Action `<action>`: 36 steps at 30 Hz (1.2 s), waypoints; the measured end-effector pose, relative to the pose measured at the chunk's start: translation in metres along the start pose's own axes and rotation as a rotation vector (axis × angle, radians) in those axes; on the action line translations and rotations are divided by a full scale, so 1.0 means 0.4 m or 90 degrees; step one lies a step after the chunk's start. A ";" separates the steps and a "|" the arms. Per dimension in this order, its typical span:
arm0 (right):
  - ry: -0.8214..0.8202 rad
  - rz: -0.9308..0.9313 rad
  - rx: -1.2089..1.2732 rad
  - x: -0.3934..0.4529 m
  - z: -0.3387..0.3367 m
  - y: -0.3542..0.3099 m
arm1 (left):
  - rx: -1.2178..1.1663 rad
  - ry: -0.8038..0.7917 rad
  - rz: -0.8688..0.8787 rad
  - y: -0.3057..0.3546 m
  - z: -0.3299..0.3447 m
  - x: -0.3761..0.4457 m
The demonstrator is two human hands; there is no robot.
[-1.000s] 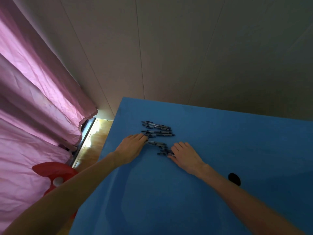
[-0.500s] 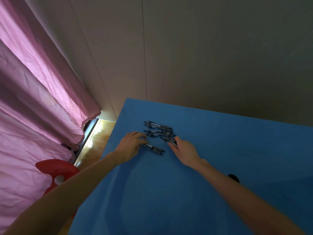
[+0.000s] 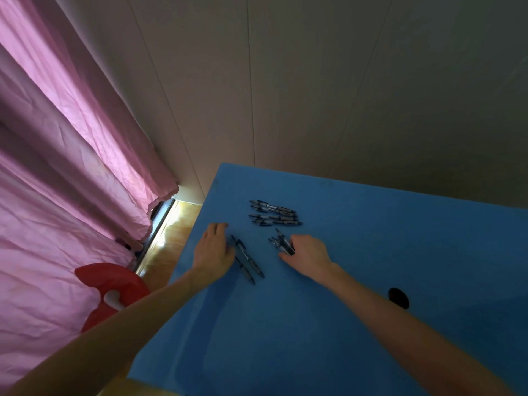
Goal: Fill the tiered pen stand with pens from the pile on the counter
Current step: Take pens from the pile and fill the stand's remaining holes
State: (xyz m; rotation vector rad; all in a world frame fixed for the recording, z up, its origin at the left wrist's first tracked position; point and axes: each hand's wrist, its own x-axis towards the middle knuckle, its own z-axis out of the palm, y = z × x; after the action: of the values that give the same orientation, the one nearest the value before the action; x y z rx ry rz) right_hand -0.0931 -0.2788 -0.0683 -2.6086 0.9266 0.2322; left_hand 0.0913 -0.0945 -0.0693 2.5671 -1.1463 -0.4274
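- Right hand (image 3: 307,254): fingers curled around a small bundle of dark pens (image 3: 281,241), knuckles resting on the counter (image 3: 371,252).
- Left hand (image 3: 213,250): palm down, fingers lying loosely together and gripping nothing, just left of two loose pens (image 3: 247,260) that lie side by side.
- Pen pile (image 3: 274,214): remaining pens lie roughly parallel on the blue counter, beyond both hands and apart from them.
- Surroundings: round black hole (image 3: 398,298) in the counter beside the right forearm; pink curtain (image 3: 71,167) and a red object (image 3: 111,290) at left; pale panelled wall (image 3: 314,81) behind.
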 end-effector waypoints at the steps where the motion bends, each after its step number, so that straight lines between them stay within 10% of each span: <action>1: -0.010 0.009 0.007 0.002 -0.003 0.001 | -0.024 0.002 -0.052 0.008 0.002 -0.014; 22: -0.127 0.002 -0.057 -0.072 -0.006 -0.034 | 0.153 -0.118 -0.028 0.154 0.084 -0.068; 29: -0.076 0.165 0.537 -0.146 -0.052 0.050 | -0.293 -0.110 -0.146 0.163 0.028 -0.082; 36: 0.025 0.306 0.803 -0.349 -0.087 0.092 | -0.576 -0.185 -0.094 0.287 -0.060 -0.188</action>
State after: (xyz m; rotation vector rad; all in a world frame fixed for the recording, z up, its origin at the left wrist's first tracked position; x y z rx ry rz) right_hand -0.2229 -0.2385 -0.0090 -1.2332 1.1620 -0.2358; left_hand -0.0243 -0.1073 0.0077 1.8124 -0.6078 -1.0880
